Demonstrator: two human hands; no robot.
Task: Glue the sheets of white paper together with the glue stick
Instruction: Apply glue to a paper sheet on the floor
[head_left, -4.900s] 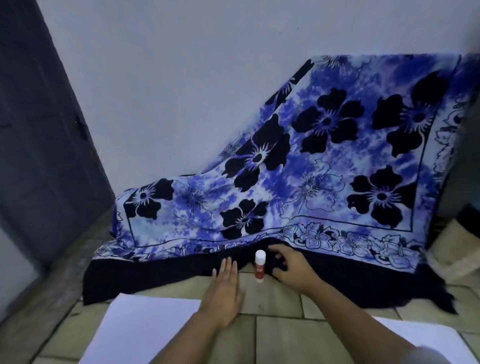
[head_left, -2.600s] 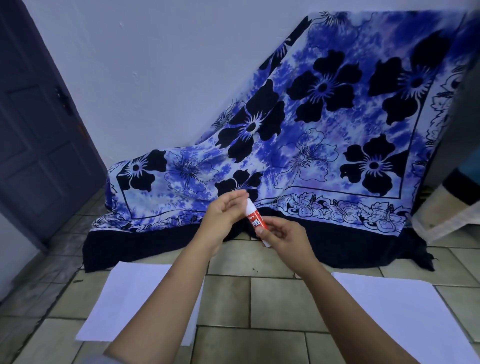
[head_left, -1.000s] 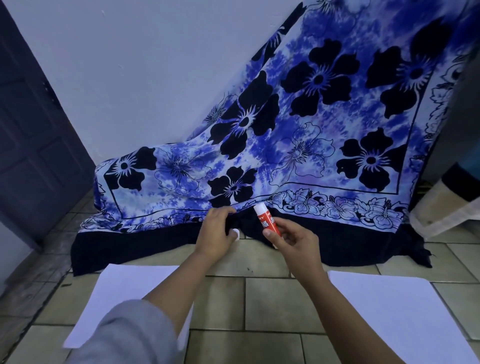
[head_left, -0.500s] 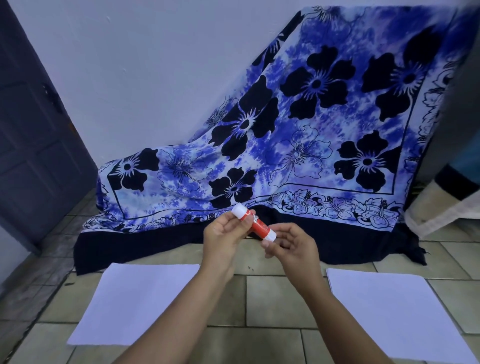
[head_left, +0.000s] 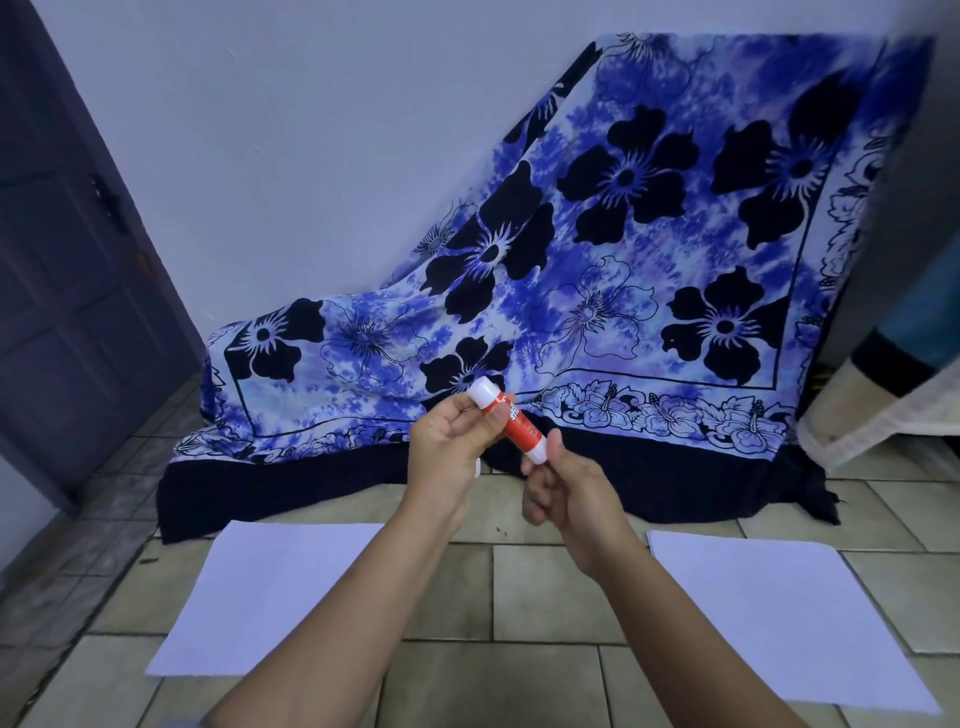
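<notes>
A red glue stick (head_left: 517, 425) with white ends is held tilted in the air above the tiled floor. My left hand (head_left: 451, 451) grips its upper white end between thumb and fingers. My right hand (head_left: 567, 487) pinches its lower white base. One white sheet (head_left: 270, 592) lies flat on the floor under my left forearm. A second white sheet (head_left: 779, 618) lies to the right of my right forearm. The two sheets are apart, with bare tiles between them.
A blue and black flowered cloth (head_left: 597, 270) drapes from the wall down to the floor just behind my hands. A dark door (head_left: 62, 291) stands at the left. A beige woven item (head_left: 883, 410) sits at the right edge.
The glue stick was picked up off the floor. Over the last second my left hand came back from the cloth's edge and took the stick's upper end; both hands rose a little.
</notes>
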